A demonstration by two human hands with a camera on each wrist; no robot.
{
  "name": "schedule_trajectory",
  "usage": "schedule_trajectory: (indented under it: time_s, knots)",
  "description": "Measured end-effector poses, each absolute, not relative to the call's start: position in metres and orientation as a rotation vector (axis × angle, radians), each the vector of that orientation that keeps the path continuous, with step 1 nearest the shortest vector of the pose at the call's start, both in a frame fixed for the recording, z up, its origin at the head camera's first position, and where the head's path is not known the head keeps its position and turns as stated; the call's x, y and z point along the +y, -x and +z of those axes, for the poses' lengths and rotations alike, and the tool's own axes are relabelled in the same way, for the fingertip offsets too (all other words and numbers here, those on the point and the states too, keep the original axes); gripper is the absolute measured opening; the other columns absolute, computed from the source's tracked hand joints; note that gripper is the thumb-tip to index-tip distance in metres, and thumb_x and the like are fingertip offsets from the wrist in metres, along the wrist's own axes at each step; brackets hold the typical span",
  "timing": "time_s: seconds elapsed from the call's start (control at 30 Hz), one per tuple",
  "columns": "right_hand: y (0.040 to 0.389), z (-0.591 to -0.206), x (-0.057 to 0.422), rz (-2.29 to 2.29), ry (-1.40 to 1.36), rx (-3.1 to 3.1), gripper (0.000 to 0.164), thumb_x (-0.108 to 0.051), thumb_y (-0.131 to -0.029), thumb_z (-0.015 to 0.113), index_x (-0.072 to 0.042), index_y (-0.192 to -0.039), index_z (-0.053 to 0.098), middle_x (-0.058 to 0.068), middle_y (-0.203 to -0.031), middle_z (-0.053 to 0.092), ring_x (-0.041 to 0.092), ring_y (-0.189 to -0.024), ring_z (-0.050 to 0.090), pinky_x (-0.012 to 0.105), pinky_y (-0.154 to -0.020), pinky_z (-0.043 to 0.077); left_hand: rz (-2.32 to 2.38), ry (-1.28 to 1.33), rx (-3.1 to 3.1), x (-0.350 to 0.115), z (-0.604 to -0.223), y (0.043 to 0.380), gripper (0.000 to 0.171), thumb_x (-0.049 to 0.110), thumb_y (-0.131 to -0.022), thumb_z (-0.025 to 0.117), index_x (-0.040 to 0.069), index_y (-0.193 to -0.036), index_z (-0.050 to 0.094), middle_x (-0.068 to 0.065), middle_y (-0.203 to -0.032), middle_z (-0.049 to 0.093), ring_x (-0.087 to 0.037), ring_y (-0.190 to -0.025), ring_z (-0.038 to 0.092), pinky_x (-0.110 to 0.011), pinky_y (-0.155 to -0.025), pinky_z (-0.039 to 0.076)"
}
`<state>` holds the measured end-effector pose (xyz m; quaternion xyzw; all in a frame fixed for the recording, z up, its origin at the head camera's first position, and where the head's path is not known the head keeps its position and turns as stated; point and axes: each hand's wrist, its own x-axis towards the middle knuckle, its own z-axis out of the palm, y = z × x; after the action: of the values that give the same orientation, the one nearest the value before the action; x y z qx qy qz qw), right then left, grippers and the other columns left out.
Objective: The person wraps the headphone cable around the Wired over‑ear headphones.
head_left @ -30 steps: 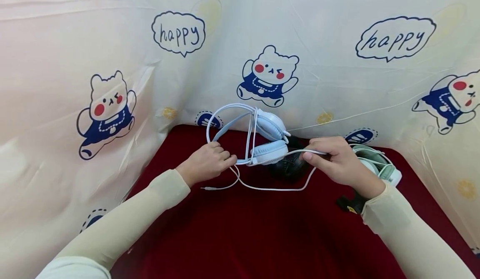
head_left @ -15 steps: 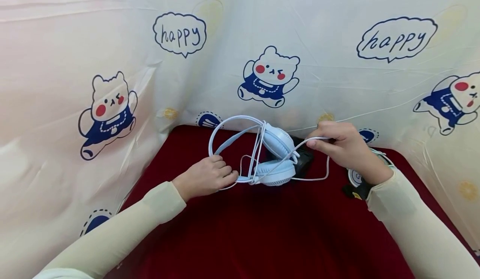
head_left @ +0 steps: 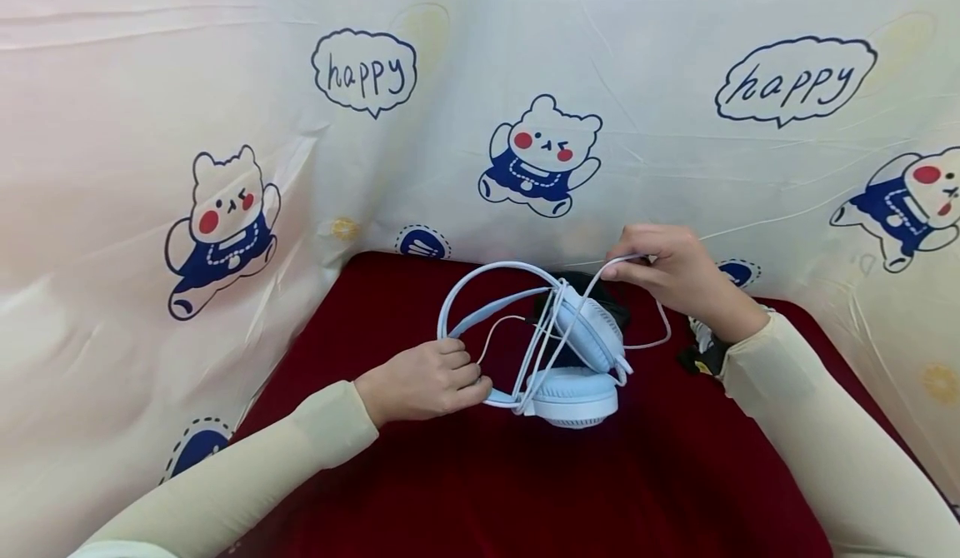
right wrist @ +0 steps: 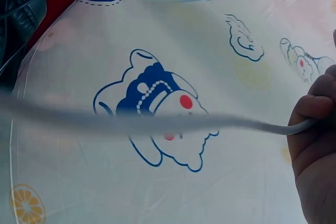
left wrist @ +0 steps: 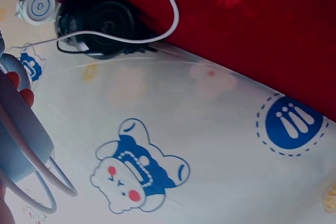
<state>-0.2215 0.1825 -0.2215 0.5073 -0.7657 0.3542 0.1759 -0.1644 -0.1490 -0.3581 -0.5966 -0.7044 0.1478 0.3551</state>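
Note:
Light blue over-ear headphones (head_left: 576, 391) are held over the red cloth, tilted, with the ear cups toward the right. My left hand (head_left: 427, 381) grips their headband on the near left side. Several turns of white cable (head_left: 542, 333) wrap across the headband near the ear cups. My right hand (head_left: 671, 271) pinches a stretch of this cable between thumb and fingers, up and to the right of the cups. From there a loose length hangs and runs behind the headphones. In the right wrist view the pinched cable (right wrist: 231, 121) runs out leftward from the right hand (right wrist: 317, 129).
Black headphones (left wrist: 105, 22) lie behind the blue pair on the red cloth (head_left: 480, 491). A white round ear cup (left wrist: 39, 6) shows beside them, mostly hidden by the right arm in the head view. A patterned curtain (head_left: 660, 158) encloses the back and sides.
The blue headphones and left hand have come nearer and slightly right. My right hand has risen with the cable, drawing it up from beside the lower cup.

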Motion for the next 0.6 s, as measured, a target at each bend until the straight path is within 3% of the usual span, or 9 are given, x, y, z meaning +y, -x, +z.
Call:
schedule_trajectory:
  time_s: [0.17, 0.37, 0.6]
  knots:
    - [0.231, -0.226, 0.181, 1.014, -1.421, -2.205, 0.009, 0.005, -0.079, 0.074, -0.003, -0.082, 0.071, -0.003, -0.073, 0.061, 0.007, -0.067, 0.049, 0.023, -0.059, 0.04, 0.373, 1.564, -1.757, -0.144, -0.357, 0.159, 0.029, 0.005, -0.1, 0.035, 0.013, -0.106, 0.062, 0.003, -0.086, 0.065, -0.014, -0.078, 0.062, -0.031, -0.082, 0.048]
    - [0.251, -0.242, 0.183, 1.032, -1.405, -2.243, 0.019, 0.009, -0.077, 0.074, -0.008, -0.083, 0.071, -0.004, -0.073, 0.059, 0.011, -0.068, 0.048, 0.024, -0.06, 0.038, 0.36, 1.584, -1.723, -0.139, -0.354, 0.152, 0.025, 0.007, -0.1, 0.038, 0.013, -0.108, 0.061, 0.003, -0.09, 0.066, -0.013, -0.081, 0.063, -0.03, -0.083, 0.048]
    - [0.255, -0.25, 0.179, 1.168, -1.366, -2.291, 0.009, 0.004, -0.085, 0.068, -0.005, -0.082, 0.069, 0.001, -0.07, 0.054, 0.013, -0.066, 0.048, 0.024, -0.059, 0.039, 0.301, 1.548, -1.676, -0.136, -0.348, 0.148, 0.015, 0.011, -0.098, 0.047, 0.013, -0.107, 0.06, 0.002, -0.095, 0.068, -0.014, -0.085, 0.065, -0.031, -0.084, 0.049]
